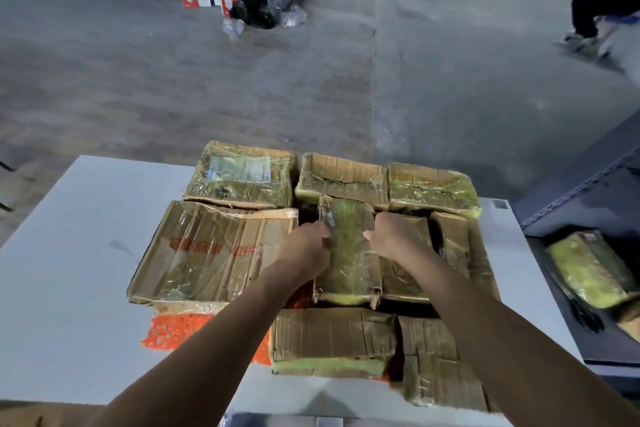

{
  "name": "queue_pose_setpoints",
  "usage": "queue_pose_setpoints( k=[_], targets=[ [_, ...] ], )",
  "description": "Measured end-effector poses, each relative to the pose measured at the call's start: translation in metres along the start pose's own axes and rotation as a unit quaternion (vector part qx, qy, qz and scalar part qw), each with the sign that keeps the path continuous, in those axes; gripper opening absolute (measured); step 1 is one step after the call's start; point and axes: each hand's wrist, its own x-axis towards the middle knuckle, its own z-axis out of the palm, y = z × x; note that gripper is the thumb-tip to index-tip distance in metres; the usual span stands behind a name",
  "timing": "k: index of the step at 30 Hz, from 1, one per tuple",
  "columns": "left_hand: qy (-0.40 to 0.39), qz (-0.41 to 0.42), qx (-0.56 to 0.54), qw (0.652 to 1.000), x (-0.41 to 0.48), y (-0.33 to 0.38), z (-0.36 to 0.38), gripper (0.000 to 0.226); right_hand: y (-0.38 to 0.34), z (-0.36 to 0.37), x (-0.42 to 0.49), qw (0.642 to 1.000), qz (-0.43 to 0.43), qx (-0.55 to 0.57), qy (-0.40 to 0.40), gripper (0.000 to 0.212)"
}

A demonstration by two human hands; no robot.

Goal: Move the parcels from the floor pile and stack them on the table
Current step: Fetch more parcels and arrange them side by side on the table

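A narrow cardboard parcel (349,253) wrapped in clear film, greenish on top, lies on the stack in the middle of the white table (86,253). My left hand (306,250) grips its left edge and my right hand (391,236) grips its right edge. Several more taped brown parcels surround it: a wide flat one with red print (211,253) to the left, three along the far side (242,177), and two at the near edge (332,340).
An orange mesh bag (173,329) peeks out under the left parcels. To the right, a dark shelf holds another greenish parcel (588,267). Small boxes and plastic bags (256,7) sit on the grey floor beyond; two people are at the far right.
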Motion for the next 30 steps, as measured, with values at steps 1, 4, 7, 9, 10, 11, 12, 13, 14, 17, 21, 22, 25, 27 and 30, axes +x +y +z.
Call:
queue_pose_setpoints(
  k=[1, 4, 7, 9, 10, 11, 12, 13, 14, 17, 21, 22, 25, 27, 30],
  targets=[
    [-0.002, 0.002, -0.001, 1.0, 0.0, 0.0, 0.0, 0.027, 0.0, 0.0, 0.0, 1.0, 0.003, -0.006, 0.003, 0.033],
    [0.006, 0.007, -0.006, 1.0, 0.001, -0.002, -0.002, 0.026, -0.003, 0.001, 0.003, 0.999, 0.011, -0.021, 0.024, 0.028],
    [0.047, 0.01, -0.001, 0.999, 0.003, -0.013, -0.011, 0.027, -0.012, -0.001, 0.004, 0.996, 0.026, -0.043, 0.071, 0.018],
    [0.062, 0.005, 0.007, 0.998, 0.004, -0.024, -0.019, 0.03, -0.02, -0.002, 0.005, 0.991, 0.019, -0.055, 0.122, 0.031],
    [0.063, 0.0, 0.01, 0.998, 0.004, -0.029, -0.023, 0.031, -0.026, -0.003, 0.005, 0.989, 0.007, -0.061, 0.135, 0.036],
    [0.064, -0.004, 0.012, 0.998, 0.004, -0.034, -0.027, 0.03, -0.033, -0.004, 0.005, 0.988, -0.008, -0.062, 0.142, 0.033],
    [0.065, -0.009, 0.013, 0.998, 0.003, -0.038, -0.031, 0.029, -0.042, -0.005, 0.004, 0.988, -0.025, -0.059, 0.142, 0.025],
    [0.068, -0.012, 0.016, 0.997, 0.002, -0.043, -0.035, 0.027, -0.05, -0.004, 0.003, 0.988, -0.045, -0.057, 0.138, 0.017],
    [0.071, -0.017, 0.02, 0.997, 0.0, -0.048, -0.04, 0.026, -0.058, -0.004, 0.002, 0.987, -0.07, -0.052, 0.135, 0.011],
    [0.097, -0.029, 0.04, 0.994, -0.006, -0.073, -0.053, 0.027, -0.082, 0.004, 0.0, 0.983, -0.127, -0.036, 0.126, 0.016],
    [0.116, -0.044, 0.042, 0.991, -0.01, -0.104, -0.066, 0.031, -0.1, 0.011, 0.005, 0.983, -0.137, -0.044, 0.111, 0.02],
    [0.112, -0.041, 0.045, 0.992, -0.01, -0.106, -0.067, 0.03, -0.101, 0.011, 0.006, 0.983, -0.136, -0.043, 0.115, 0.02],
    [0.093, -0.006, 0.062, 0.994, -0.006, -0.098, -0.063, 0.026, -0.098, 0.012, 0.008, 0.984, -0.121, -0.029, 0.13, 0.018],
    [0.073, 0.028, 0.071, 0.994, -0.003, -0.086, -0.056, 0.025, -0.089, 0.011, 0.008, 0.983, -0.103, -0.02, 0.149, 0.015],
    [0.056, 0.091, 0.064, 0.992, 0.001, -0.064, -0.043, 0.029, -0.065, 0.009, 0.003, 0.984, -0.064, -0.003, 0.168, 0.01]
  ],
)
